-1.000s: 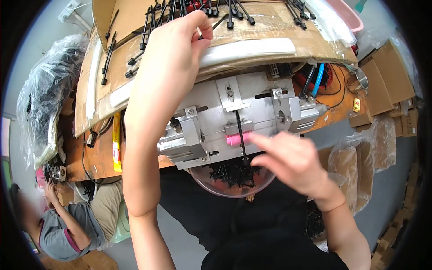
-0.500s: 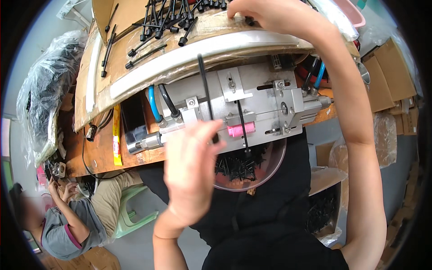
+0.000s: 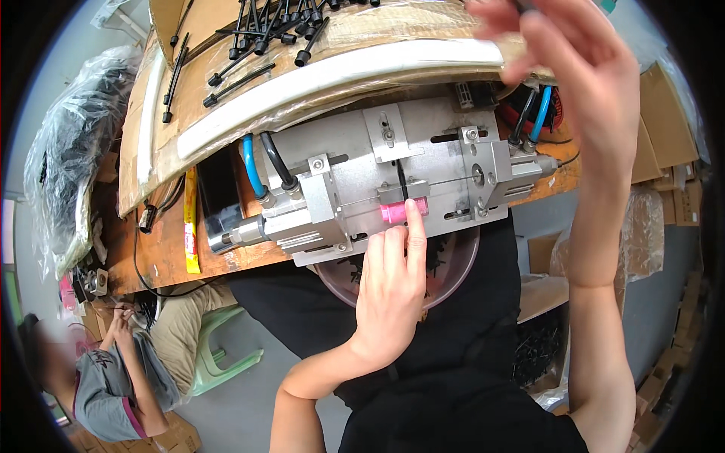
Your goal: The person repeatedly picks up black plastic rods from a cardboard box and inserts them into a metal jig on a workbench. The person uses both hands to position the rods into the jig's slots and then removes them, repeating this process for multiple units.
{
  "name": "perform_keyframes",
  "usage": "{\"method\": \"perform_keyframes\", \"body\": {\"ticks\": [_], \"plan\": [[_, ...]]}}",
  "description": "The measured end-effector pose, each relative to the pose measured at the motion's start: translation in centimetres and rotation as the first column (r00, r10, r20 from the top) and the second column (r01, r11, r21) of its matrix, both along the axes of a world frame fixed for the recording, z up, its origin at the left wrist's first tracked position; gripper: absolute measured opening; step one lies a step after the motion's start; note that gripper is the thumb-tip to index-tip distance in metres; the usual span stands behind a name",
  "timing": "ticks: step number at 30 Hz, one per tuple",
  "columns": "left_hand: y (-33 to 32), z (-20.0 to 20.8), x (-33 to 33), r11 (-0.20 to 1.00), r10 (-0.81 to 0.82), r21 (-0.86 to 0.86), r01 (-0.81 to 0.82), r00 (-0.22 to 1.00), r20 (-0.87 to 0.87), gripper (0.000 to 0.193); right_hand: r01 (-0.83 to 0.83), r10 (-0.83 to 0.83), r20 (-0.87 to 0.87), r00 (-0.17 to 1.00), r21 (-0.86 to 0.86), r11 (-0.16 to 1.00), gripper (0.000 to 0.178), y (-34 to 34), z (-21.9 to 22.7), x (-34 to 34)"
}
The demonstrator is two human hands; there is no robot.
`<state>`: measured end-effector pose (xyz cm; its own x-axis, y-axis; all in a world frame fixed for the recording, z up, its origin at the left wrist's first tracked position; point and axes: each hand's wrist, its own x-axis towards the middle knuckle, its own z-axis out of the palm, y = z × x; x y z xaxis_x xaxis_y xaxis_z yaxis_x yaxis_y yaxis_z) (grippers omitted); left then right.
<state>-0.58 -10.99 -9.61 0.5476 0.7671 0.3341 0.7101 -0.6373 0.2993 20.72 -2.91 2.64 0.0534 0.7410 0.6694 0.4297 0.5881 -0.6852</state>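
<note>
My left hand [image 3: 393, 291] reaches over the front of a silver metal fixture [image 3: 434, 121]. Its index finger is stretched out, with the tip on a thin black rod [image 3: 401, 174] where it crosses a pink block [image 3: 393, 212]; the other fingers are bent, and nothing gripped shows in them. The rod's lower end is hidden by that hand. Raised at the upper right, beside the cardboard, my right hand [image 3: 585, 83] is blurred with its fingers apart. A small dark bit shows by its fingertips at the top edge, too unclear to name.
Several black rods with thick heads [image 3: 260, 45] lie on the cardboard [image 3: 362, 34] behind the fixture. Under its front edge is a bowl [image 3: 461, 275] of black pieces. A dark phone-like slab [image 3: 219, 196] and a yellow packet [image 3: 190, 226] lie left. A co-worker [image 3: 113, 377] sits far left.
My left hand has moved right and down onto the fixture; the loose black rod beside it is no longer seen. My right hand has lifted off the cardboard toward the right.
</note>
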Motion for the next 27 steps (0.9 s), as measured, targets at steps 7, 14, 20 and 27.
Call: {"method": "perform_keyframes", "body": {"ticks": [7, 14, 20, 27], "plan": [[-0.7, 0.8, -0.6, 0.994, 0.03, -0.108, -0.025, 0.998, 0.049, 0.074, 0.0, -0.019, 0.361, 0.932, 0.051, 0.999, 0.031, -9.4, -8.9, -4.4], [-3.2, 1.5, -1.8, 0.979, 0.101, -0.189, -0.076, 0.986, 0.129, 0.076, 0.073, -0.03, 0.441, 0.897, -0.081, 0.994, 0.052, -11.1, -13.6, -7.5], [-3.4, 1.6, -2.4, 0.977, 0.108, -0.196, -0.078, 0.983, 0.149, 0.075, 0.091, -0.006, 0.468, 0.884, -0.16, 0.983, 0.056, -10.5, -13.6, -7.7], [-0.4, 4.0, -6.1, 0.99, 0.121, -0.105, -0.099, 0.968, 0.22, 0.076, 0.015, -0.007, 0.598, 0.801, -0.009, 1.0, 0.046, -7.7, -7.1, -7.0]]}}
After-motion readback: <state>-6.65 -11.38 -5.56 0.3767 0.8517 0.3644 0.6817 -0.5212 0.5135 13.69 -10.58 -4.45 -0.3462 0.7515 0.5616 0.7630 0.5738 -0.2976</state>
